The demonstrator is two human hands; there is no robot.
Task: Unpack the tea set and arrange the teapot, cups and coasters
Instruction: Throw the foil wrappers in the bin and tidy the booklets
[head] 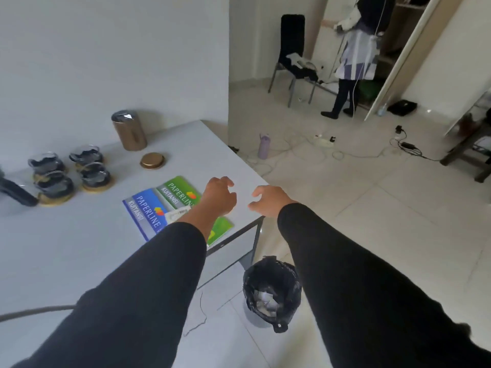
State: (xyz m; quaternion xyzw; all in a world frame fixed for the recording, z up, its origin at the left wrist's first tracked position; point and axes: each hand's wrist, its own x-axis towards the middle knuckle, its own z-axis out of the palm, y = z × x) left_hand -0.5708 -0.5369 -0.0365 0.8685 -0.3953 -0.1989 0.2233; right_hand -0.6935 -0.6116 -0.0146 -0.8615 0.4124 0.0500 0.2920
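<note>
Several dark glass cups (54,185) stand on round tan coasters (97,187) at the left of the white table (79,248). A dark handle-like part (16,193) pokes in at the far left edge; the teapot itself is out of view. My left hand (218,197) hovers over the table's right corner, fingers loosely curled and apart, holding nothing. My right hand (271,200) hangs just past the table's right edge, also open with nothing in it. Both arms wear black sleeves.
A bronze canister (129,131) and its round lid (152,160) sit near the wall. A blue booklet (147,213) and a green booklet (180,192) lie under my left wrist. A lined bin (271,290) stands below the table corner. A person (356,54), a chair (292,57) and floor cables are farther off.
</note>
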